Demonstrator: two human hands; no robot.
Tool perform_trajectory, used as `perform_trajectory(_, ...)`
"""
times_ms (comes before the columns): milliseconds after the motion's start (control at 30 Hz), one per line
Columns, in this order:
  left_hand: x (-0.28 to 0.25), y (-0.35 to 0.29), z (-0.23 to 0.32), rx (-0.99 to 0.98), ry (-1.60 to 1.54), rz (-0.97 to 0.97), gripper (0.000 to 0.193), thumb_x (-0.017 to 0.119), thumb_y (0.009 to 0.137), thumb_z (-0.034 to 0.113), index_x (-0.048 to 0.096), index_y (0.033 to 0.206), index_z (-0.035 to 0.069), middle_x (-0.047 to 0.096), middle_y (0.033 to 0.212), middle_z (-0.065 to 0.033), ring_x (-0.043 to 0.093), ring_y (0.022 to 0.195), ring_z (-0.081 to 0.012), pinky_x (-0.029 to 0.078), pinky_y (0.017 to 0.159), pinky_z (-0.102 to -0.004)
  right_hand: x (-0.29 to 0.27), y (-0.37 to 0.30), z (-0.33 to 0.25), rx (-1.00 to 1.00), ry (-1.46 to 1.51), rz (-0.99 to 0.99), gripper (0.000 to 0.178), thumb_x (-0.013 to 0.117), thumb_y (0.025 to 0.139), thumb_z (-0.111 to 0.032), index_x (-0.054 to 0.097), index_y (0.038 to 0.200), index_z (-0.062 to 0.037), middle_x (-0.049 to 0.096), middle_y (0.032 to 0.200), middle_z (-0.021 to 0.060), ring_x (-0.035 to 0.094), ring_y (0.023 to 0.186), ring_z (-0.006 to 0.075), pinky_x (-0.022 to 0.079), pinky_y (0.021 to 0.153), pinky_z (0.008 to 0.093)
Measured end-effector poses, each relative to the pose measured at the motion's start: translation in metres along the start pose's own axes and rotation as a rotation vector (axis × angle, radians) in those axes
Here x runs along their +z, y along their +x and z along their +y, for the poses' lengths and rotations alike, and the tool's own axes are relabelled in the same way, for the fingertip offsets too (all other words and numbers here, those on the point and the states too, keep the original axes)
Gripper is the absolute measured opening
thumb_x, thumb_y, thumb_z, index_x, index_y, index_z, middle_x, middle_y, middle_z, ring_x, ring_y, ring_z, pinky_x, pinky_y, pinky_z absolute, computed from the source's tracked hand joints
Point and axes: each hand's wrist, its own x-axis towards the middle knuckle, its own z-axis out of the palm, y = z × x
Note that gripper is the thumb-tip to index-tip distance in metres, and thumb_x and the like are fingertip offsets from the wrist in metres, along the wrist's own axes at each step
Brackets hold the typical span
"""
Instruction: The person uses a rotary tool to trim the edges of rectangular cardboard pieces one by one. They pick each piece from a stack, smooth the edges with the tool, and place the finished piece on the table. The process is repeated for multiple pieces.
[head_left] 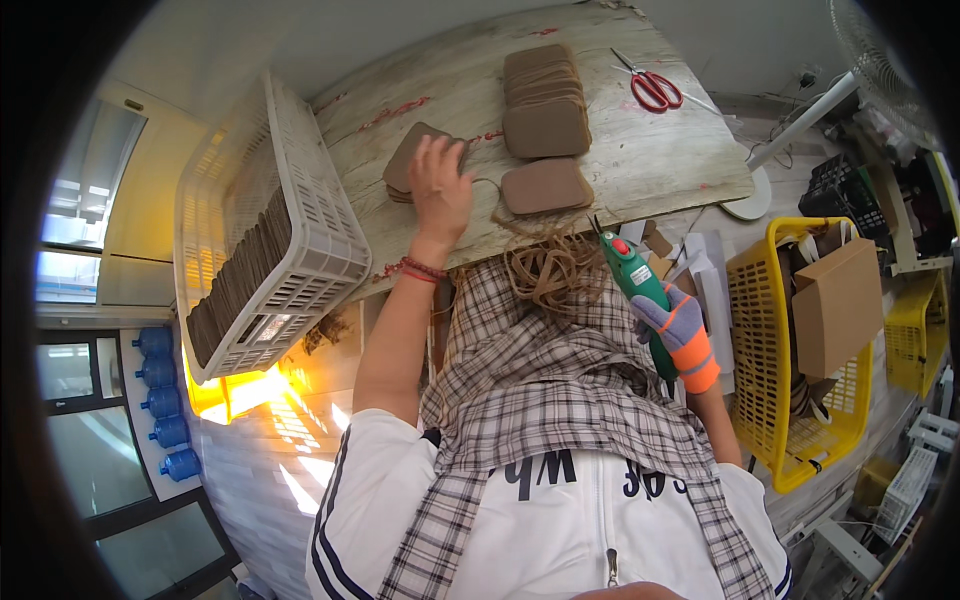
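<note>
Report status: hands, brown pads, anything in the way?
Left hand on brown pad stack. Right hand gripping green tool. Possible obstruction: brown strips bunched at table edge.

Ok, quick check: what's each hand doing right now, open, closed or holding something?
Left hand: fingers on the stack of brown pads; grip can't be told.
Right hand: gloved, closed around the green handheld tool.

The green tool (pixel 630 268) is glossy plastic, the glove (pixel 684 326) cloth, the brown pieces (pixel 543 128) matt, perhaps fabric.
</note>
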Motion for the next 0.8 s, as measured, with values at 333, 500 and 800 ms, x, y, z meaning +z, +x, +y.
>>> perform_trajectory(333, 0.029, 0.001, 0.051, -0.152, -0.241, -0.41, 0.046, 0.078, 0.063, 0.019, 0.053, 0.099, 0.005, 0.053, 0.103, -0.0104, 0.044, 0.107, -0.0301, 0.035, 0.092, -0.0398, -0.008, -0.008, 0.013, 0.017, -0.013, 0.064, 0.037, 0.073, 0.08, -0.026, 0.058, 0.099, 0.0024, 0.059, 0.066, 0.0032, 0.055, 0.053, 0.0083, 0.045, 0.047, 0.023)
perform_trajectory(500, 0.016, 0.014, 0.048, -0.385, -0.397, -0.592, 0.043, 0.079, 0.065, 0.017, 0.051, 0.094, 0.005, 0.054, 0.1, -0.01, 0.05, 0.095, -0.0252, 0.042, 0.079, -0.0391, -0.008, -0.005, 0.012, 0.0, 0.009, 0.059, 0.038, 0.072, 0.08, -0.026, 0.057, 0.1, 0.0022, 0.059, 0.066, 0.0028, 0.054, 0.052, 0.0082, 0.045, 0.047, 0.0229)
perform_trajectory(800, -0.008, -0.021, 0.086, -1.345, -2.166, -0.125, 0.039, 0.056, 0.088, 0.0, 0.041, 0.125, -0.001, 0.051, 0.122, -0.0138, 0.05, 0.115, -0.0299, 0.041, 0.104, -0.043, 0.0, -0.001, 0.007, -0.035, 0.018, 0.059, 0.036, 0.072, 0.08, -0.026, 0.057, 0.099, 0.0012, 0.06, 0.067, 0.0033, 0.054, 0.05, 0.0081, 0.044, 0.046, 0.0226)
